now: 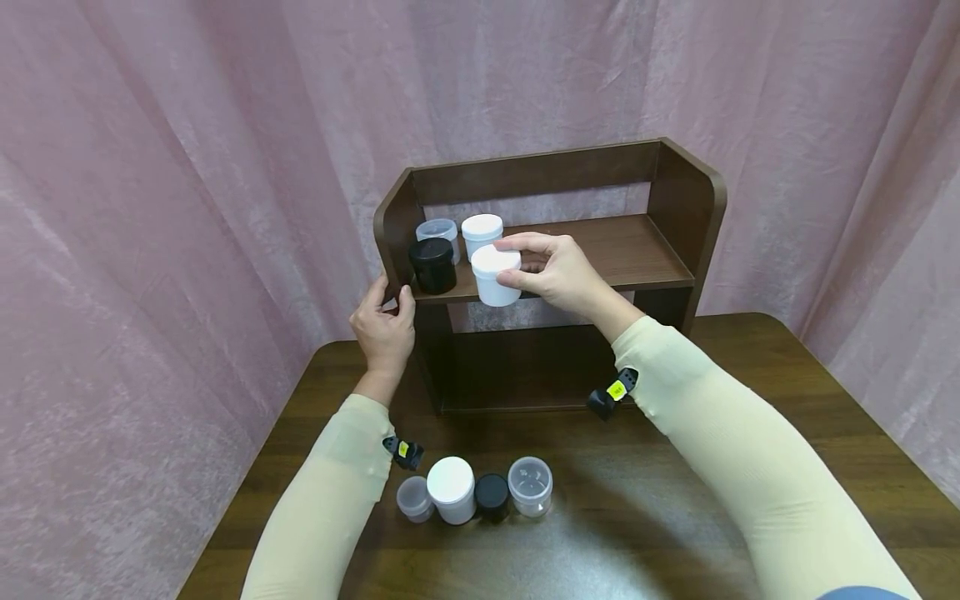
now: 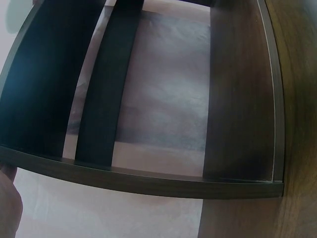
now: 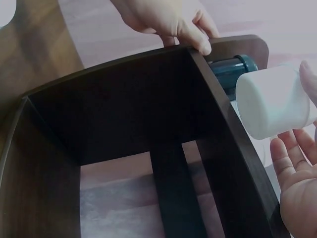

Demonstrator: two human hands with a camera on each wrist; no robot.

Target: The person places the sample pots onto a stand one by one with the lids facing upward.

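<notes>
The right hand (image 1: 558, 275) is pinching the white jar (image 1: 496, 276) at the shelf's (image 1: 637, 250) front edge (right of the black jar (image 1: 432, 265)), the left hand (image 1: 384, 327) is gripping the shelf's left side, so lowering it level, slowly, seems best.

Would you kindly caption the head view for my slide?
Right hand holds a white jar at the shelf edge; left hand grips its side.

The clear jar (image 1: 438, 231) sits half hidden behind the black jar (image 1: 432, 264); the table (image 1: 825, 467) runs off the near edge.
</notes>
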